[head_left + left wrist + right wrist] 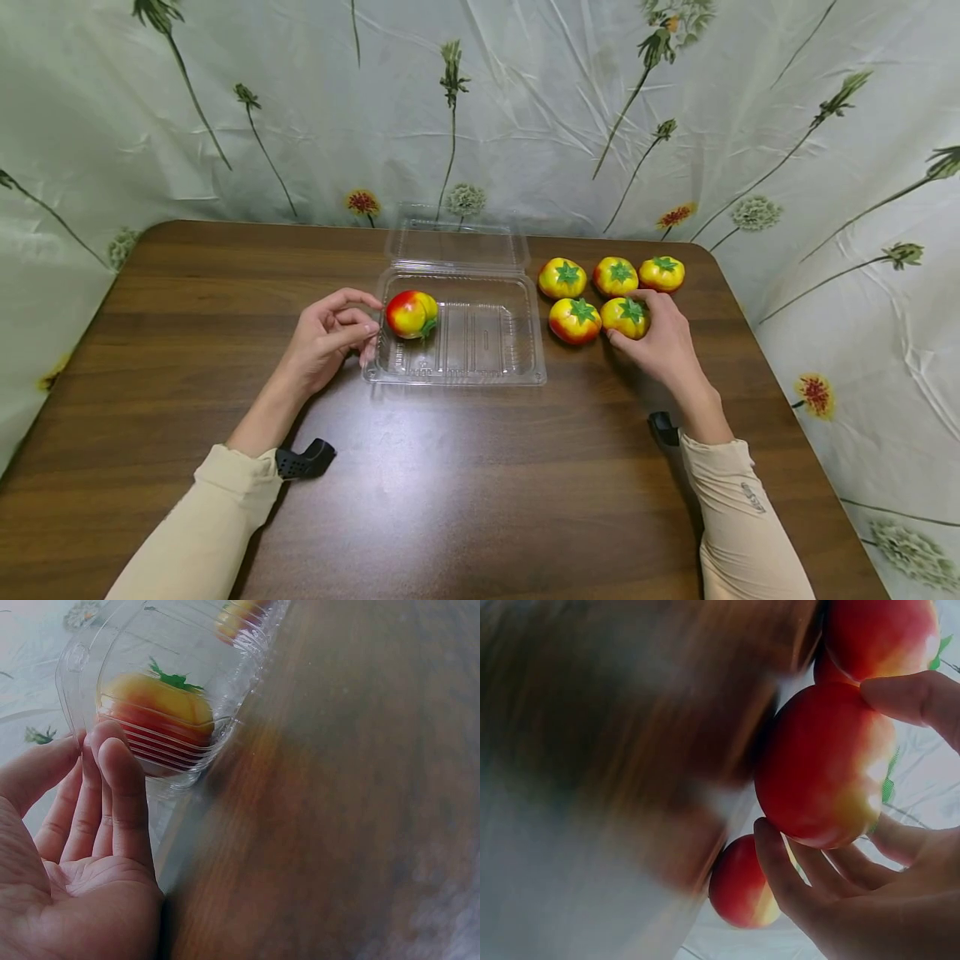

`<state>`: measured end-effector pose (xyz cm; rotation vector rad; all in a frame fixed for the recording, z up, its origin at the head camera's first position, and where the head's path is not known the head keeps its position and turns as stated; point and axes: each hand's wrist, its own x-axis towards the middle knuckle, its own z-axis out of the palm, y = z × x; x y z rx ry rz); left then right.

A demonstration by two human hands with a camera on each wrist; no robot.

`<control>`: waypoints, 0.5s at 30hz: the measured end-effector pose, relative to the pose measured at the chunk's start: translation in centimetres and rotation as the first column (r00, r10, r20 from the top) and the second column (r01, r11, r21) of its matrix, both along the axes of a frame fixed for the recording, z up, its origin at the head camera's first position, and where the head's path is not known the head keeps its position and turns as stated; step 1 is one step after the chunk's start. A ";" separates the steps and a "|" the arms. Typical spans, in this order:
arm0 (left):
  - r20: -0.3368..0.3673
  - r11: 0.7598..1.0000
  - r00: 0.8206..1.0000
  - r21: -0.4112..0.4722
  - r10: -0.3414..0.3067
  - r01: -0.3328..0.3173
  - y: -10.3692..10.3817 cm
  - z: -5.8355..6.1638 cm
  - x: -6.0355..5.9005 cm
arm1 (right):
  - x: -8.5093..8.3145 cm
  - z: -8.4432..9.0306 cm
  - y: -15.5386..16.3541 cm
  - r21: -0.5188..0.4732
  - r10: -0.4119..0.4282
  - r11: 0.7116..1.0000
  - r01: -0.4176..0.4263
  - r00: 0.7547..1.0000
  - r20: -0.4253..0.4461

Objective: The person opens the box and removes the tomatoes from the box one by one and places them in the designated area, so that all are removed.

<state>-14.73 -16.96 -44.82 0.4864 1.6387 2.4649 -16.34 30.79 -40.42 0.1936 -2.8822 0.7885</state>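
A clear plastic clamshell box (487, 337) lies open mid-table, its lid (453, 243) folded back. One red-yellow tomato (410, 314) sits in its near-left corner, also seen through the wall in the left wrist view as the tomato (157, 709). My left hand (362, 323) hovers at the box's left side with relaxed fingers (124, 795), holding nothing. Right of the box, my right hand (632, 320) curls round a tomato (626, 308); the right wrist view shows thumb and fingers (780, 862) wrapped on that tomato (817, 765).
Several more tomatoes lie right of the box: one (574, 321) beside the gripped one and a back row (562, 277), (616, 276), (662, 273). The brown wooden table (465, 483) ends at a flowered cloth (825, 167) behind and right.
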 end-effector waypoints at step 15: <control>-0.001 1.000 1.000 0.000 -0.005 0.005 0.0 0.0 -0.1 | 0.0 0.4 0.2 -0.025 0.019 0.999 -0.021 0.998 -0.064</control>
